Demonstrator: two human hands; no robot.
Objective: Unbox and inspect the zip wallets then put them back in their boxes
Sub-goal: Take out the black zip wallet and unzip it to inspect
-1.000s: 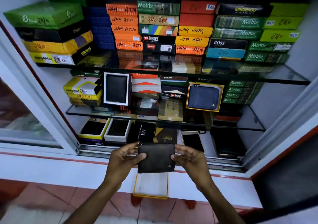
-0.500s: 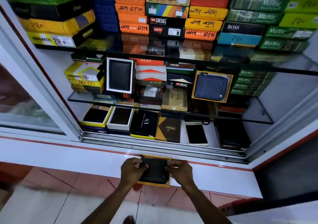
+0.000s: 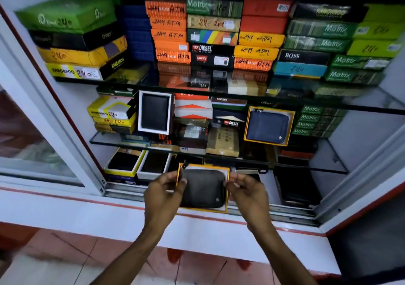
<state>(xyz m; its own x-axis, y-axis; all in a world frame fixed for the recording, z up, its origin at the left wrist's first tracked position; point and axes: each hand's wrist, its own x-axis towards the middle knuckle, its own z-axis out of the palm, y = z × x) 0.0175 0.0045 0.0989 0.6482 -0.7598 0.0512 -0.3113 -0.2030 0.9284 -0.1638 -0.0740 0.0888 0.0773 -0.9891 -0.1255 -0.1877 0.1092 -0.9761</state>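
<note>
hands (image 3: 163, 193) holding boxed dark wallet (image 3: 202, 188), diesel box (image 3: 211, 48), boss box (image 3: 303, 56)

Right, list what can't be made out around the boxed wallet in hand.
- Head view: dark wallet's left edge, behind left hand.
- Yellow-rimmed box's underside, facing away.
- Wallet's round badge, too small to read.
- Right hand's fingertips, motion-blurred; grip unclear.

Single head-worn wide-angle view; it looks forward and slightly down into an open display cabinet (image 3: 65, 118) from just in front of it; glass shelves (image 3: 219, 155) fill the upper frame, bowed by the lens; both forearms enter from the bottom edge; tiled floor (image 3: 54, 262) shows below; no second view.
</note>
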